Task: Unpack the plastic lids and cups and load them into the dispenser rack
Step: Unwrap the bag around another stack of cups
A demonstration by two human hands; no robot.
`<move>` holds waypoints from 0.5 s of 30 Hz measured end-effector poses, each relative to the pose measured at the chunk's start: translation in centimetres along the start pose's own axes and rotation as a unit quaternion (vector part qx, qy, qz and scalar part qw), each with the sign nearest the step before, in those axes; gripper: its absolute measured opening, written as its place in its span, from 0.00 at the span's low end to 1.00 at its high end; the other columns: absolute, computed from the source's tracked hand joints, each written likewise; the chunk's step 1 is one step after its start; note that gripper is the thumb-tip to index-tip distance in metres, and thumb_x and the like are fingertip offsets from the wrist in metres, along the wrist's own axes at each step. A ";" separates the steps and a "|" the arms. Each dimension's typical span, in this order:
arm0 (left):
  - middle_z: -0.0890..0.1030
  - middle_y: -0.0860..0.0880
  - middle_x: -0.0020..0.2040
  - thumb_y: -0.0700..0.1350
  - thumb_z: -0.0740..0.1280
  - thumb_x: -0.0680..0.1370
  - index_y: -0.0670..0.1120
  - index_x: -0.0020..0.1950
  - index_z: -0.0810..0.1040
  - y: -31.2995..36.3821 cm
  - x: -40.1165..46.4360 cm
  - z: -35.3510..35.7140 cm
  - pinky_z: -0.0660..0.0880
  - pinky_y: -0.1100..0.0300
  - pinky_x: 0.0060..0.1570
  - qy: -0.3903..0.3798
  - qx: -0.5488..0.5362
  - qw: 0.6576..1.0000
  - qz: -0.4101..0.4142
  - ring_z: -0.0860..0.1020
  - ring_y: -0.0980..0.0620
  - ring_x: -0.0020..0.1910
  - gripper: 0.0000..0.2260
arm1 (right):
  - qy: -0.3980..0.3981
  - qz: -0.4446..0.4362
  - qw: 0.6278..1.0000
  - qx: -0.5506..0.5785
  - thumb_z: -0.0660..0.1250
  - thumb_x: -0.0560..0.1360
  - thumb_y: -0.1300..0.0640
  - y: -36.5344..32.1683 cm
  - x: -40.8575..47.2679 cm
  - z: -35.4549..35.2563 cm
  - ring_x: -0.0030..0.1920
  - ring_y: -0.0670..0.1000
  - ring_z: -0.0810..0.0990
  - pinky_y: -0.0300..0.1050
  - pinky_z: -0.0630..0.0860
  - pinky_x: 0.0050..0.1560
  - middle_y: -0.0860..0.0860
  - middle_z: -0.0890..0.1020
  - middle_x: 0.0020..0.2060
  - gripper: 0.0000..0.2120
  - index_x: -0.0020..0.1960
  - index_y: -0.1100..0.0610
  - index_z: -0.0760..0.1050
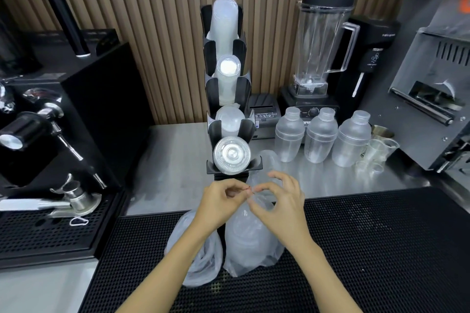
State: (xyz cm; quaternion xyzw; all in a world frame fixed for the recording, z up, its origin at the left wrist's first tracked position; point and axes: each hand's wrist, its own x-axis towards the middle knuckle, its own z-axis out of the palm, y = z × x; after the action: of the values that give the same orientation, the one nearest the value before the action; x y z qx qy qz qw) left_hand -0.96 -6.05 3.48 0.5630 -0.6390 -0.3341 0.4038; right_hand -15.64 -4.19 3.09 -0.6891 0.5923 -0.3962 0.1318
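A black dispenser rack [250, 132] stands at the counter's middle with stacks of clear cups [225, 28] in its upper slots and flat clear lids [232, 154] in the lowest slot. In front of it a tied plastic bag of lids [248, 239] stands on the black mat. My left hand [221, 201] and my right hand [279, 198] meet at the bag's top, each pinching a thin red tie [250, 187] at the knot. A second, crumpled plastic bag [203, 262] lies to the left, partly under my left forearm.
An espresso machine [45, 129] with portafilter fills the left. A blender [320, 53] stands behind three clear shakers [319, 134] and small measuring cups [379, 152] at the right. A receipt printer [265, 113] sits behind the rack. A black perforated mat [381, 249] covers the front.
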 end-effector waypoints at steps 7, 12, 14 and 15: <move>0.85 0.48 0.39 0.39 0.71 0.74 0.44 0.42 0.83 0.3 -0.7 0.6 0.77 0.68 0.44 0.036 -0.077 0.995 -0.052 0.81 0.59 0.37 0.02 | 0.072 -0.029 0.993 -0.086 0.74 0.66 0.51 -0.1 -0.5 1.2 0.60 0.49 0.65 0.51 0.62 0.58 0.50 0.78 0.55 0.05 0.38 0.51 0.80; 0.85 0.55 0.40 0.41 0.71 0.74 0.48 0.43 0.83 -0.3 -2.2 0.9 0.75 0.72 0.44 0.070 0.027 0.994 0.083 0.81 0.60 0.39 0.03 | 0.028 0.021 0.999 -0.038 0.71 0.69 0.52 0.0 0.9 0.4 0.64 0.50 0.66 0.44 0.54 0.59 0.47 0.75 0.58 0.04 0.40 0.52 0.81; 0.84 0.55 0.42 0.44 0.69 0.74 0.48 0.46 0.84 -0.6 -2.8 1.5 0.74 0.70 0.45 0.063 0.123 0.975 0.174 0.80 0.60 0.41 0.04 | 0.010 0.036 0.999 -0.023 0.70 0.70 0.53 -0.3 1.5 0.3 0.64 0.50 0.66 0.43 0.54 0.59 0.46 0.74 0.57 0.04 0.40 0.53 0.80; 0.84 0.55 0.43 0.46 0.67 0.74 0.48 0.47 0.84 -0.8 -3.0 1.7 0.74 0.69 0.46 0.056 0.147 0.970 0.187 0.79 0.60 0.42 0.07 | 0.000 0.034 0.999 -0.018 0.70 0.71 0.53 -0.5 1.5 0.4 0.63 0.49 0.65 0.43 0.55 0.60 0.46 0.73 0.57 0.04 0.40 0.53 0.80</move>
State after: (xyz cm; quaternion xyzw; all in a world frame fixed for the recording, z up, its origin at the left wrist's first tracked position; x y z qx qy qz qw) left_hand -1.96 -3.21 1.60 0.5043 -0.7515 -0.1231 0.4071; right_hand -15.01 -5.51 3.72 -0.6708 0.6226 -0.3804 0.1331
